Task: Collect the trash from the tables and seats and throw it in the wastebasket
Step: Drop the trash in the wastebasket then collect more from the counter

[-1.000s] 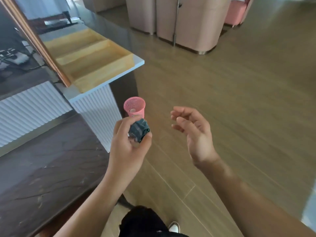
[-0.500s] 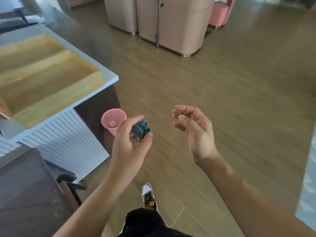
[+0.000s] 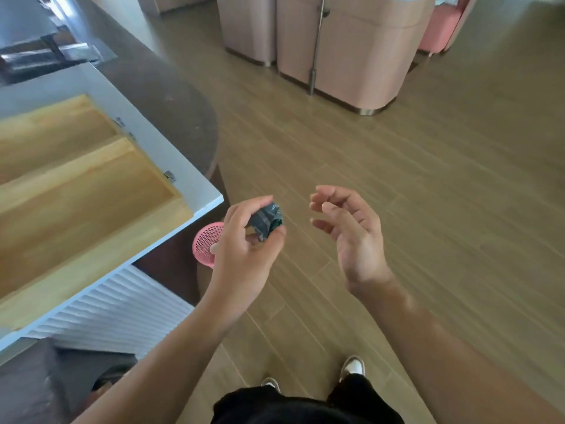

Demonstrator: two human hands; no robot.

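Your left hand [image 3: 244,243] pinches the wrapper [image 3: 265,221] in curled fingers, the basket [image 3: 204,243] lies just below-left of it, your right hand [image 3: 351,234] slack

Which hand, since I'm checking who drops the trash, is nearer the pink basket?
Left. The left hand, gripping the crumpled wrapper, overlaps the basket's right edge in the view. The right hand hangs open farther right, over the floor, apart from the basket.
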